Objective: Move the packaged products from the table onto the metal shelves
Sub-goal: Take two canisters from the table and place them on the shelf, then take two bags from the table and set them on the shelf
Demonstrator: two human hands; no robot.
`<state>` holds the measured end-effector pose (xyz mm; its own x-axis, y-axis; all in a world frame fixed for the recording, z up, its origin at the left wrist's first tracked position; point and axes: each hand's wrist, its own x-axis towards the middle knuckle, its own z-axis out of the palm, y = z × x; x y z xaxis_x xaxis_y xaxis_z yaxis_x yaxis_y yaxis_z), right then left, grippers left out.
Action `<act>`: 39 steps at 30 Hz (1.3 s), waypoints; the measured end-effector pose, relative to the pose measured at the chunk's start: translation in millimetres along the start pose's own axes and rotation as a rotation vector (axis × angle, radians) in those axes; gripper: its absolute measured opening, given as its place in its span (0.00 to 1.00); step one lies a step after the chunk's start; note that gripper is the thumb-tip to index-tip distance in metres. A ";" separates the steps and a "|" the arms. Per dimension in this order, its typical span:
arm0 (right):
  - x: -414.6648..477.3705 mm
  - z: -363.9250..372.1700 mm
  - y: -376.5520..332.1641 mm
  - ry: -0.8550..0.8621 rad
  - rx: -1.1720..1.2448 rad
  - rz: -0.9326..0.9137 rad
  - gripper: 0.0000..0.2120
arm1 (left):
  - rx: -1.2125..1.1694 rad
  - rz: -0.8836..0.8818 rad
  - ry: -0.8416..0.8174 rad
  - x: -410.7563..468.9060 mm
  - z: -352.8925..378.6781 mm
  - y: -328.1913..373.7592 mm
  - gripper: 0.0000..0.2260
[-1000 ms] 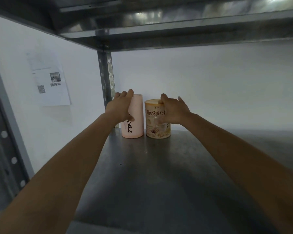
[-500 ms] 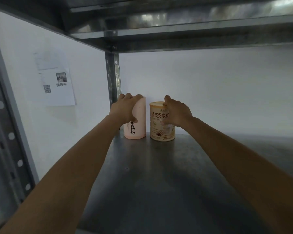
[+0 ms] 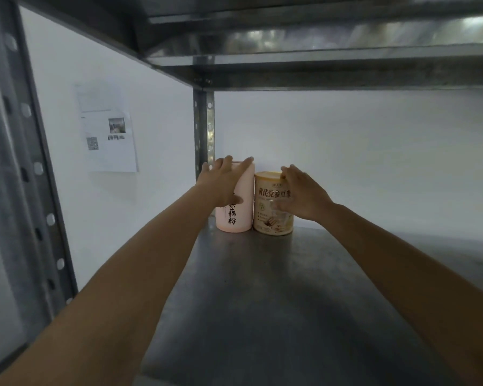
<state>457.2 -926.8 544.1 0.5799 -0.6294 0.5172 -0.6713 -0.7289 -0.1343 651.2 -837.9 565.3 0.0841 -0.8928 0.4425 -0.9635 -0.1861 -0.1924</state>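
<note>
A tall pink canister (image 3: 234, 222) with black characters stands upright at the back left corner of the metal shelf (image 3: 262, 288). A shorter beige can (image 3: 268, 197) stands touching its right side. My left hand (image 3: 223, 182) lies against the pink canister's upper front with the fingers stretched straight over its top edge. My right hand (image 3: 301, 196) is at the beige can's right side, fingers spread and loosened, slightly blurred. Both hands hide part of each label.
The shelf above (image 3: 318, 59) hangs low over the cans. A perforated rear post (image 3: 204, 129) stands just behind the pink canister and a front left post (image 3: 20, 162) is near my left arm. A printed sheet (image 3: 109, 135) is stuck on the white wall.
Both hands gripped the cans before; now their fingers have straightened and spread away from them. The two cans stand together in the corner, closer in my view.
</note>
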 end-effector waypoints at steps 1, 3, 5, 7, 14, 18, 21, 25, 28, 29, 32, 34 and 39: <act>-5.0 -2.7 2.1 -0.018 -0.003 0.000 0.38 | 0.012 -0.001 -0.009 -1.6 -3.6 1.1 0.45; -19.4 -13.0 7.1 -0.059 -0.073 0.002 0.39 | 0.046 0.001 0.008 -7.1 -12.0 6.6 0.41; -35.8 -29.4 16.4 -0.122 -0.232 0.029 0.35 | 0.078 0.016 0.035 -10.6 -22.4 18.0 0.37; -56.5 -50.4 28.2 -0.193 -0.317 0.098 0.31 | 0.075 0.039 0.022 -9.6 -33.3 37.7 0.34; -198.7 -163.0 81.7 -0.318 -0.357 0.454 0.27 | -0.083 0.263 -0.231 -22.0 -77.2 213.6 0.30; -305.2 -250.9 109.3 -0.424 -0.166 0.831 0.23 | -0.427 0.499 -0.537 -66.4 -135.6 354.2 0.19; -384.8 -314.7 111.7 -0.614 -0.069 1.105 0.23 | -0.547 0.732 -0.714 -111.7 -185.0 439.9 0.15; -507.3 -373.7 104.4 -0.685 -0.026 1.312 0.22 | -0.521 1.037 -0.890 -200.1 -237.0 551.6 0.14; -605.2 -372.3 99.8 -0.729 0.016 1.463 0.21 | -0.443 1.187 -0.915 -278.5 -235.0 628.2 0.14; -639.0 -362.7 96.9 -0.717 0.020 1.509 0.21 | -0.417 1.229 -0.898 -306.4 -225.8 651.7 0.15; -741.0 -312.3 76.0 -0.583 -0.093 1.566 0.21 | -0.334 1.397 -0.676 -395.3 -176.9 702.7 0.16; -808.3 -266.0 51.9 -0.453 -0.262 1.610 0.19 | -0.285 1.437 -0.503 -460.5 -135.1 711.6 0.15; -921.1 -148.0 -20.8 -0.308 -0.303 1.887 0.17 | -0.057 1.617 -0.422 -592.1 -41.5 705.5 0.17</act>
<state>-131.4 -292.0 195.5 -0.8487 -0.4686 -0.2451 -0.4561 0.8832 -0.1092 -88.9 -423.5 203.9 -0.8899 -0.1795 -0.4193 -0.1267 0.9804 -0.1509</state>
